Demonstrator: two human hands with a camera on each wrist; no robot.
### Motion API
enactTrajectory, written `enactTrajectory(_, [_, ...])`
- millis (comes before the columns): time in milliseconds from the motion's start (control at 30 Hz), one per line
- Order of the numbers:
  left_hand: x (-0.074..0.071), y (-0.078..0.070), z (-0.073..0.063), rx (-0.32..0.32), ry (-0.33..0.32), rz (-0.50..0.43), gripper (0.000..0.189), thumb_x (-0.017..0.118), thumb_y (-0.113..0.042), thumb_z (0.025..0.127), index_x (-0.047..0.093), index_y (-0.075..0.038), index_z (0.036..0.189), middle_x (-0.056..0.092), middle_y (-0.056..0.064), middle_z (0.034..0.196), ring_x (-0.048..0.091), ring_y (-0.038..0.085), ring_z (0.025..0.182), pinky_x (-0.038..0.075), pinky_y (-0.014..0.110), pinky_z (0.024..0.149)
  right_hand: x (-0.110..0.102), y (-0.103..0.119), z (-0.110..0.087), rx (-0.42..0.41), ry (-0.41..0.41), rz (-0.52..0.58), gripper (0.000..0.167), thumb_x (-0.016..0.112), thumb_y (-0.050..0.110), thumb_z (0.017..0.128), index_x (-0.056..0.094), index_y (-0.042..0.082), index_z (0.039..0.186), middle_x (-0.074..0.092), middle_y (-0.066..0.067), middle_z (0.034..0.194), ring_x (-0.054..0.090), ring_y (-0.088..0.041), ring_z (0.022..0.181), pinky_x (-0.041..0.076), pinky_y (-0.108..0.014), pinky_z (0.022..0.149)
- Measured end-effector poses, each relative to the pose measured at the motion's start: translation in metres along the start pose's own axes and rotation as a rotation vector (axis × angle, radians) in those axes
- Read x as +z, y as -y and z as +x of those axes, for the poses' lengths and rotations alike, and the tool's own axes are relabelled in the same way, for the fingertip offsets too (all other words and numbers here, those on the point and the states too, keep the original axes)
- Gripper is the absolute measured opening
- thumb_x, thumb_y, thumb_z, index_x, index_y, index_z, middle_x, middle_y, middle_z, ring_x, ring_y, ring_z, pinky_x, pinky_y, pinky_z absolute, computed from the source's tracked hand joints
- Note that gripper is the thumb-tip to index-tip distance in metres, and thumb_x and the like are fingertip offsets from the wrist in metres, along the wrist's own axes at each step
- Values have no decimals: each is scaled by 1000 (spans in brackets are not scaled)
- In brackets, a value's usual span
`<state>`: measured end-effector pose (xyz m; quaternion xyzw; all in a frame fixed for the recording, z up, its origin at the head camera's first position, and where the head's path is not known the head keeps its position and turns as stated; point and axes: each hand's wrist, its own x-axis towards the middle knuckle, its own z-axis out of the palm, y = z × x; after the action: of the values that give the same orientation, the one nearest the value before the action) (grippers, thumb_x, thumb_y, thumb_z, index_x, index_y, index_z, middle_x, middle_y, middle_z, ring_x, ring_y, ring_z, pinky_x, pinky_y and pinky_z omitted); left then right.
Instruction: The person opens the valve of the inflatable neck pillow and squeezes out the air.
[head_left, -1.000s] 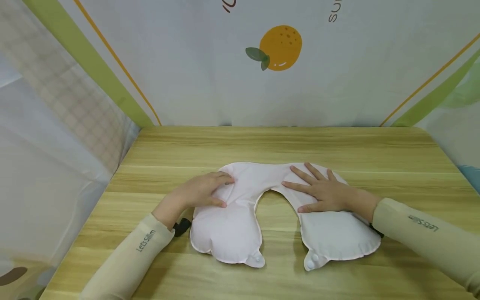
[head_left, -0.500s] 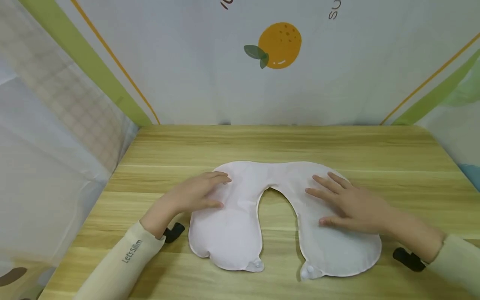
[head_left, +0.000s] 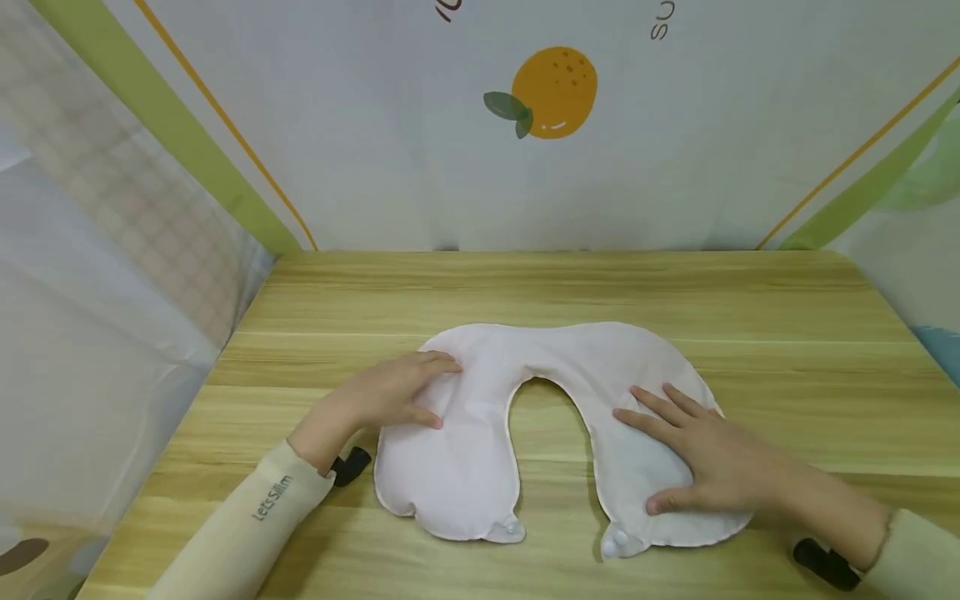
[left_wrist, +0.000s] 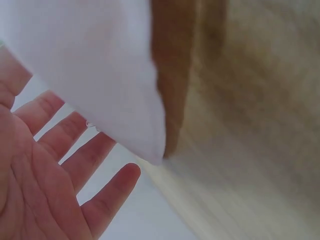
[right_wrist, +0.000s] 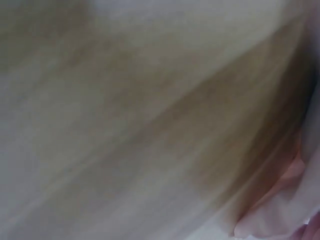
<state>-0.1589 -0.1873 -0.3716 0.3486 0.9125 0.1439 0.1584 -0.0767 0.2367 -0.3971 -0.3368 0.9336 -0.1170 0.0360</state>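
Observation:
A pale pink U-shaped neck pillow lies on the wooden table, its open end toward me. A small tab with snaps sits at the tip of each arm. My left hand rests with loosely bent fingers on the pillow's left side. In the left wrist view the fingers of that hand are spread beside the pillow's edge. My right hand lies with fingers spread on the right arm of the pillow. The right wrist view shows mostly blurred tabletop, with a part of the pillow at the lower right.
A white curtain with a printed orange hangs behind the table's back edge. More sheeting hangs along the left side. Black wrist-camera parts show beneath each forearm.
My right hand has lifted off the upper right of the pillow and moved right and nearer to me, onto its right arm. The pillow looks flatter and smoother; my left hand has barely shifted.

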Motion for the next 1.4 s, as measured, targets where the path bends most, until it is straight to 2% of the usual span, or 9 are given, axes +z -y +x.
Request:
enactTrajectory(400, [-1,0,2,28,-14,27,76,83,-31,79,51,-4,142,49,15,148,44,34,140,36,49,116,2,-1,4,-16,17,67,91,64,80,72,45,32,147,35,-12,160,30,-59,139,45,-74,89])
enactTrajectory(867, [1,-1,3,9,-17,55,75,83,-33,79,52,-5,142,47,14,149,42,34,141,37,50,115,6,1,5,-31,-2,71,89,67,78,72,48,30,145,36,-14,159,30,-60,138,41,-74,95])
enactTrajectory(1000, [1,-1,-3,-16,-20,46,71,79,-33,84,51,-6,143,45,14,152,39,35,143,35,53,116,6,2,7,-17,3,68,90,66,78,74,46,30,147,34,-13,160,29,-59,140,41,-75,95])
enactTrajectory(1133, [1,-4,-14,-32,-40,19,63,73,-34,90,51,-9,144,39,15,157,35,37,146,39,58,112,4,3,8,-1,25,75,90,63,78,75,44,29,148,33,-12,160,29,-59,140,42,-74,95])
enactTrajectory(1233, [1,-10,-22,-7,-86,12,61,72,-32,91,51,-10,143,35,15,160,32,39,147,39,60,110,2,2,8,5,35,61,92,62,79,75,42,29,150,33,-13,160,30,-60,139,42,-75,93])
enactTrajectory(1300, [1,-14,-27,32,-119,19,59,73,-31,90,53,-9,141,36,16,159,32,40,147,37,59,113,-2,2,7,21,40,43,90,62,77,77,40,31,151,33,-11,161,31,-58,140,40,-78,92])
enactTrajectory(1400, [5,-22,-31,94,-130,26,57,73,-32,90,55,-9,139,40,16,156,34,39,146,35,57,115,-10,2,9,43,31,20,84,62,72,81,38,35,152,31,-7,163,29,-53,143,34,-82,93])
